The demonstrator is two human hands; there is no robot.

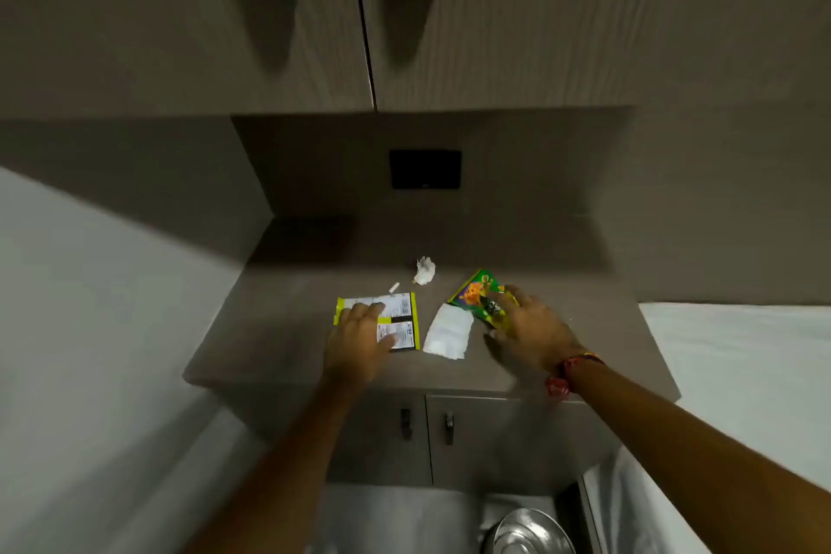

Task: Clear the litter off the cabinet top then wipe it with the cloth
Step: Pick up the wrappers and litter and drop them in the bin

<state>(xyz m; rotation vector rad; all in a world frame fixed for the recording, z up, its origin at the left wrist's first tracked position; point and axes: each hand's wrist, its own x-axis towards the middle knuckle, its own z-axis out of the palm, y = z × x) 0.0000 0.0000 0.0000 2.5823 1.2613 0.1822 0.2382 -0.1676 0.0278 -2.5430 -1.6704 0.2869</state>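
On the grey-brown cabinet top (279,328) lies a flat yellow-edged wrapper (402,315), printed side down. My left hand (359,340) rests on its left half with the fingers spread. A green and orange snack packet (479,295) sits to the right; my right hand (526,331) has its fingers closed on the packet's near end. A folded white cloth (447,332) lies between the two hands. Behind them are a crumpled white paper ball (424,270) and a small white scrap (394,287).
Wall cupboards (314,14) hang above, and a dark wall plate (425,169) is on the back panel. Two cabinet doors with handles (427,425) are below the top. A steel bin lid (528,531) stands on the floor at lower right. White surface (742,351) on the right.
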